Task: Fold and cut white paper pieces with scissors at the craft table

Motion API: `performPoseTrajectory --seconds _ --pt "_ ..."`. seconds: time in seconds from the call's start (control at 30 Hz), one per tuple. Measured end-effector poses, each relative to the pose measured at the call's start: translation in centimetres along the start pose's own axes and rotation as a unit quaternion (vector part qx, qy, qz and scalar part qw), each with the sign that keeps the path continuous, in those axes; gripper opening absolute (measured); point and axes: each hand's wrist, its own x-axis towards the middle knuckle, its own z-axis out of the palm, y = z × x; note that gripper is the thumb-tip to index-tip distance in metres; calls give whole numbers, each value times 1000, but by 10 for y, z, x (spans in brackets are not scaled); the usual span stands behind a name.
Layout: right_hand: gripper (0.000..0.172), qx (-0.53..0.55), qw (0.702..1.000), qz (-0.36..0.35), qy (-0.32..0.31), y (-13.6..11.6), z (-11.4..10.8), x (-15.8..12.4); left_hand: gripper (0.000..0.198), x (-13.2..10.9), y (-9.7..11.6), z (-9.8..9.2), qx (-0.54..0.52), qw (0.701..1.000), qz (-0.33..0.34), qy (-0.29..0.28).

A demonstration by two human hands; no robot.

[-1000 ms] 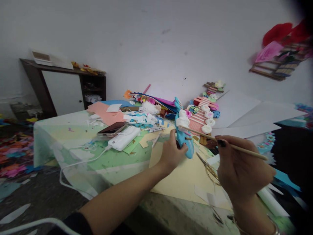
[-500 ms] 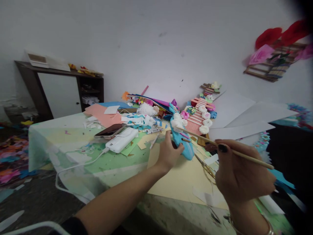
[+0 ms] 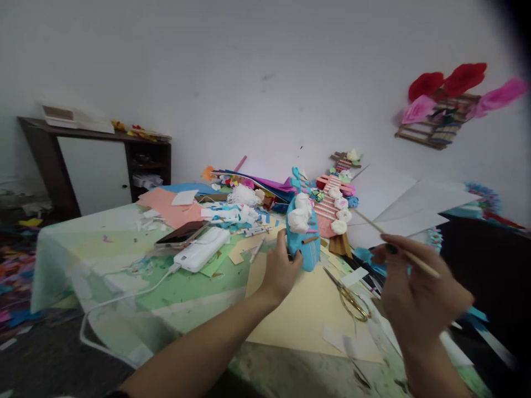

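Observation:
My left hand (image 3: 282, 268) is closed around the lower left side of a light blue craft piece (image 3: 309, 257). White crumpled paper flowers (image 3: 301, 213) sit on its upper part, and small pink and brown strips lie across its middle. In my right hand (image 3: 418, 282) a thin wooden stick (image 3: 371, 222) is pinched between thumb and fingers, its tip pointing up and left, apart from the blue piece. Gold-handled scissors (image 3: 352, 301) lie on a cream paper sheet (image 3: 290, 320) below and between my hands.
A white power bank (image 3: 202, 250) with a cable and a phone (image 3: 181, 234) lie to the left. Paper scraps and white pens (image 3: 255, 231) are behind them. A pink striped craft piece (image 3: 327, 213) leans at the back near large white sheets (image 3: 398, 207).
My right hand has drawn the stick away from the white flowers, toward the right. The blue piece now stands more upright in my left hand. The view has shifted slightly.

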Motion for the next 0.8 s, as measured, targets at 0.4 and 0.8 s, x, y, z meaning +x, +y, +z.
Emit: performPoseTrajectory --seconds 0.4,0.8 --pt "54 -8 905 15 -425 82 15 -75 52 -1 0 3 -198 980 7 -4" --pt "27 541 666 503 -100 74 22 -74 52 -17 7 15 -368 909 -80 -177"
